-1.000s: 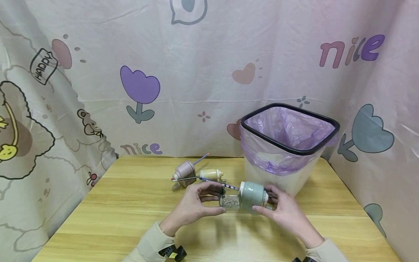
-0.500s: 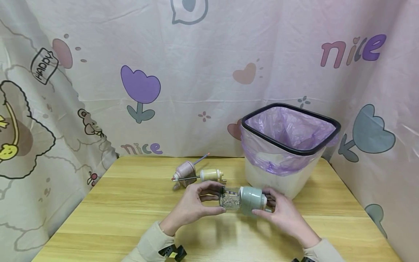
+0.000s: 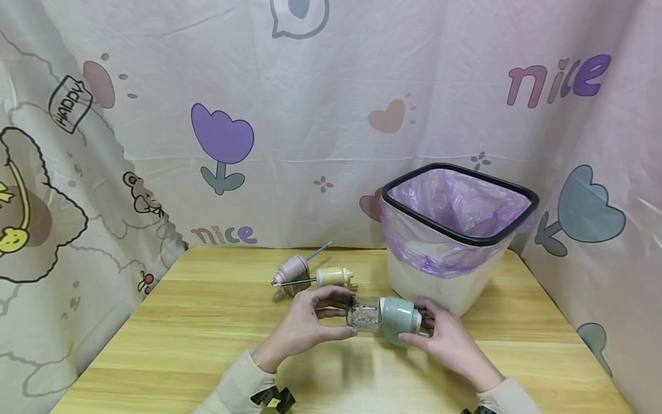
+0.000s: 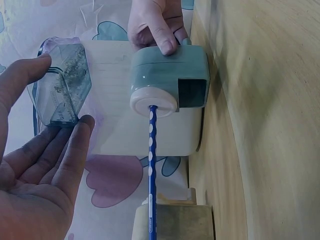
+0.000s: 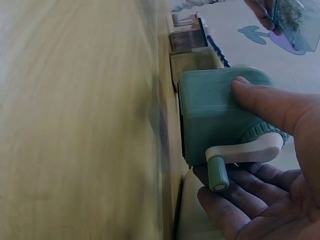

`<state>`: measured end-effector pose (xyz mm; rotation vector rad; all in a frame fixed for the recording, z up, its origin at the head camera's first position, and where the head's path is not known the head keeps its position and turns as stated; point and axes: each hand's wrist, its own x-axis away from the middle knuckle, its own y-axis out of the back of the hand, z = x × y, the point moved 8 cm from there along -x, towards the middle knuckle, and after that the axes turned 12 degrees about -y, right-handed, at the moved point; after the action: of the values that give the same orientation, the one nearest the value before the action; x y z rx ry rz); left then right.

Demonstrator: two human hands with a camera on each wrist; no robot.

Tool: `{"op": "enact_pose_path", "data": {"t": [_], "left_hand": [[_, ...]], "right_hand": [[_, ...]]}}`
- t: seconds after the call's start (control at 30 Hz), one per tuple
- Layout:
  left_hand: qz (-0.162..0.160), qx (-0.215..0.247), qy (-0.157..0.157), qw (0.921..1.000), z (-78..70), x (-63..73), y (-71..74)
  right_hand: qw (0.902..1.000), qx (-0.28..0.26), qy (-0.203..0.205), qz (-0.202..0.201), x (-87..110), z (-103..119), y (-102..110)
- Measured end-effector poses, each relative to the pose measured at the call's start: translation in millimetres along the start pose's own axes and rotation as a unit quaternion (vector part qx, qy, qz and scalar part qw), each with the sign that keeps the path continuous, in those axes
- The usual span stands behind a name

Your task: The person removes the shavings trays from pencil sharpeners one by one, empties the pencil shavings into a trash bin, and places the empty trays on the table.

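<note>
In the head view my left hand (image 3: 310, 319) pinches a clear shavings drawer (image 3: 364, 318) between thumb and fingers; grey shavings fill part of it. Beside it, my right hand (image 3: 447, 339) grips a green crank pencil sharpener (image 3: 398, 320) lying with its white front toward the left. The left wrist view shows the drawer apart from the sharpener, whose drawer slot (image 4: 192, 93) gapes. A blue pencil (image 4: 152, 165) with white spots sticks out of the front. In the right wrist view, my thumb presses the casing and my fingers lie by the white crank (image 5: 245, 150).
Just behind stand a pink sharpener (image 3: 293, 270) with a pencil and a yellow sharpener (image 3: 333, 276), also holding a pencil. A tall white bin (image 3: 424, 284) with a black rim and purple liner rises behind my right hand. A printed curtain backs the wooden table (image 3: 217, 310).
My right hand has lowered the green sharpener a little, and its pencil has dropped from above the drawer to behind it. My left hand has stayed in place with the drawer.
</note>
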<state>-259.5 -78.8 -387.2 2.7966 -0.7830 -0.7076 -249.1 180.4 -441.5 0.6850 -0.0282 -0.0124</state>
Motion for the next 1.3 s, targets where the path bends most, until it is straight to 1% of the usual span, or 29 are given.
{"op": "enact_pose_path", "data": {"t": [0.37, 0.63, 1.0, 1.3], "left_hand": [[0.001, -0.001, -0.002, 1.0, 0.4, -1.1, 0.6], [-0.013, -0.005, -0.006, 0.9999, 2.3, -2.7, 7.6], [-0.026, -0.008, 0.003, 0.9996, 2.3, -3.6, 12.5], [-0.026, -0.007, 0.009, 0.9996, 5.2, -2.5, 12.7]], "right_hand": [[1.0, 0.002, -0.003, 0.002, 0.5, -3, -2], [0.9999, 0.009, 0.0, 0.009, 0.4, -3, -4], [0.9999, -0.002, 0.003, 0.015, -1.5, -5, -7], [0.9996, -0.013, 0.004, 0.024, -2.3, -9, -10]]}}
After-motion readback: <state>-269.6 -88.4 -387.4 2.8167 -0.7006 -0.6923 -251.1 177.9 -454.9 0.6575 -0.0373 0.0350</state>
